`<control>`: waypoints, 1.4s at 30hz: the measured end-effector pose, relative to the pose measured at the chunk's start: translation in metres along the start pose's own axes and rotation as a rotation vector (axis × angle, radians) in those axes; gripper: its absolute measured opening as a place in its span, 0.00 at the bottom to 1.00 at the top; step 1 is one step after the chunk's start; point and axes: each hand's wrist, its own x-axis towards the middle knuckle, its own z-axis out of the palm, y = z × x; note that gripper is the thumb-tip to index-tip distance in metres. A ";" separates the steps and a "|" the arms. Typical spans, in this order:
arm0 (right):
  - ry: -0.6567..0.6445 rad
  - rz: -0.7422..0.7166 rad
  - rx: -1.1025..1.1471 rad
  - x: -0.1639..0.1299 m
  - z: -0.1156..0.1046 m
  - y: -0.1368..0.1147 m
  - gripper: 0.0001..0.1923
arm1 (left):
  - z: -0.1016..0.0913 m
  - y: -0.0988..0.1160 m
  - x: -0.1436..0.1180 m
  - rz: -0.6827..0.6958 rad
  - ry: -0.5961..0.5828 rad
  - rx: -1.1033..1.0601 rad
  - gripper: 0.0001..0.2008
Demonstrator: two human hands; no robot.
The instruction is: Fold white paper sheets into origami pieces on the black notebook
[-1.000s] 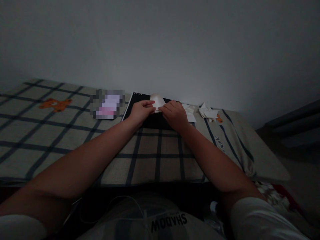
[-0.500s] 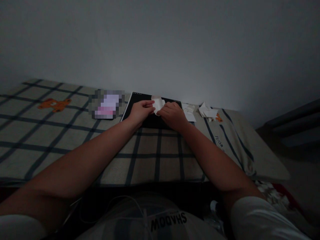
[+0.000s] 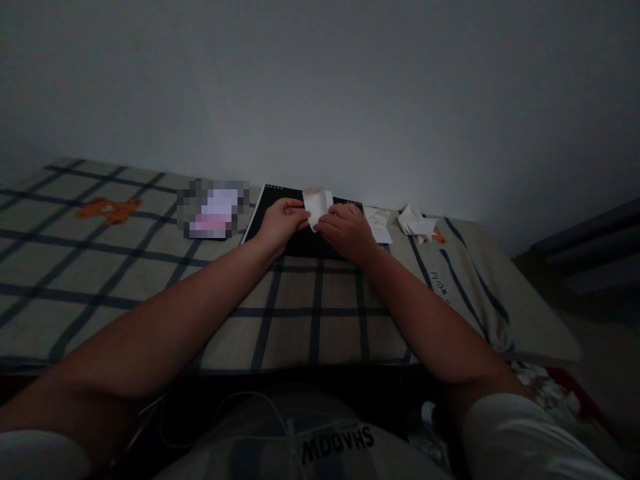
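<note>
A small white piece of paper (image 3: 317,203) is held up between my two hands, its creased sheet facing me. My left hand (image 3: 284,221) pinches its left edge with thumb and fingers. On the other side, my right hand (image 3: 347,230) has its fingers closed on the lower right edge. Under both hands lies a black pad or folder (image 3: 313,248) with a row of punched holes along its far edge. White paper pieces (image 3: 381,230) lie just right of it, partly behind my right hand.
Crumpled paper (image 3: 415,223) lies farther right on the checked tablecloth (image 3: 295,340). Left of the black pad is a phone-like lit screen (image 3: 215,212), blurred out. A wall (image 3: 320,87) rises behind the table. A clear bottle (image 3: 427,427) stands below the near edge.
The paper has opened out and shows a larger, flatter face, standing slightly higher. Both hands have stayed nearly in place, with small finger shifts.
</note>
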 end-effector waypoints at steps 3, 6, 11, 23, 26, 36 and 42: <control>0.008 0.003 0.008 0.000 0.000 -0.001 0.10 | 0.000 -0.001 0.001 -0.032 -0.004 -0.039 0.13; 0.021 -0.005 -0.003 0.000 0.000 -0.001 0.11 | 0.000 -0.002 0.001 -0.060 0.005 -0.070 0.13; 0.020 -0.029 -0.040 0.000 0.000 -0.002 0.10 | 0.001 -0.002 0.000 -0.066 0.002 -0.101 0.14; 0.014 -0.045 -0.030 0.001 -0.002 -0.002 0.09 | 0.000 -0.002 -0.001 -0.061 -0.050 -0.056 0.19; -0.005 -0.036 -0.018 0.002 -0.003 -0.003 0.09 | -0.001 -0.004 0.001 -0.042 -0.049 -0.045 0.20; 0.163 0.033 0.155 -0.001 -0.006 -0.008 0.12 | -0.009 0.003 0.004 0.135 -0.103 0.152 0.20; 0.486 0.423 0.544 -0.001 -0.003 0.007 0.15 | -0.013 0.004 0.004 0.216 -0.182 0.390 0.22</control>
